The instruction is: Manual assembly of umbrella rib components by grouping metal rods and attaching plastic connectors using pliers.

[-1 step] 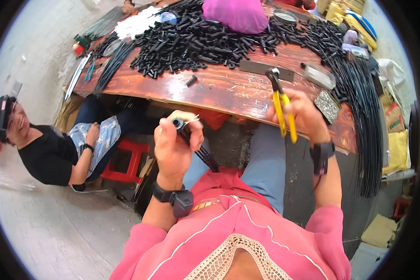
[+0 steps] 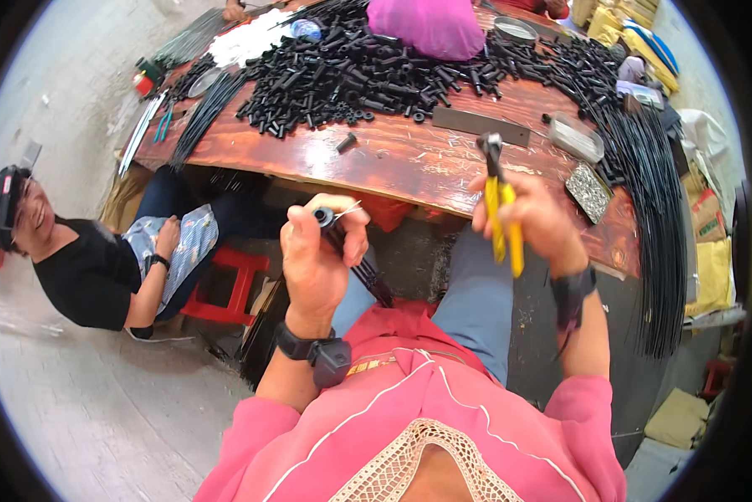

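My left hand is closed round a black tubular handle, its round hollow end up by the thumb. Thin black rods run from under this hand toward my lap, partly hidden by the fingers. A thin pale pin sticks out between thumb and fingers. Over the table's front edge, my right hand grips pincers with yellow handles; their metal head points away from me. Whether the jaws are parted is too small to tell. The two hands are apart.
Many black tubular parts are heaped on the wooden table. A flat metal bar, a clear box and a tray of small metal pieces lie at right, near long black rods. A person sits at left.
The pincers and my right hand have shifted slightly toward me, with the handles more upright. Fewer pale pins show at my left fingers. The left hand has barely moved.
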Action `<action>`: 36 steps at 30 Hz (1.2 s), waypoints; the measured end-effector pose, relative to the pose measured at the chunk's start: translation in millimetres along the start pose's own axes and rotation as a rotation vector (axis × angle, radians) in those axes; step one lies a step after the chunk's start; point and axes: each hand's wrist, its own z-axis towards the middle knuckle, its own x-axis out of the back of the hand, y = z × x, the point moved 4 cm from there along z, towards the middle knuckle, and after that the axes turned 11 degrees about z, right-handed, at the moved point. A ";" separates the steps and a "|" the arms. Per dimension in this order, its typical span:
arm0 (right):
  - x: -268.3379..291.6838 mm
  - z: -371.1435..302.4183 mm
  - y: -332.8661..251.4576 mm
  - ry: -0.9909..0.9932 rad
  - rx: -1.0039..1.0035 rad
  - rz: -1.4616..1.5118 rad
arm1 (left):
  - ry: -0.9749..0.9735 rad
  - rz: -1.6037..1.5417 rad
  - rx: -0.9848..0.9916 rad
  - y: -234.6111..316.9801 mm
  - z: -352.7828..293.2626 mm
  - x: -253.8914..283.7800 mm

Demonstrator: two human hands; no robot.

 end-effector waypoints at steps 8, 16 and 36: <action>-96.7 -13.6 21.6 -0.008 0.501 -0.991 | 0.102 0.187 0.098 2.3 9.4 -16.2; -112.4 -4.8 2.3 0.188 0.767 -1.158 | 0.140 0.120 0.122 1.4 3.7 -20.6; -82.7 15.8 -29.4 -0.549 0.519 -0.908 | -0.167 0.040 0.057 9.1 -6.9 -14.8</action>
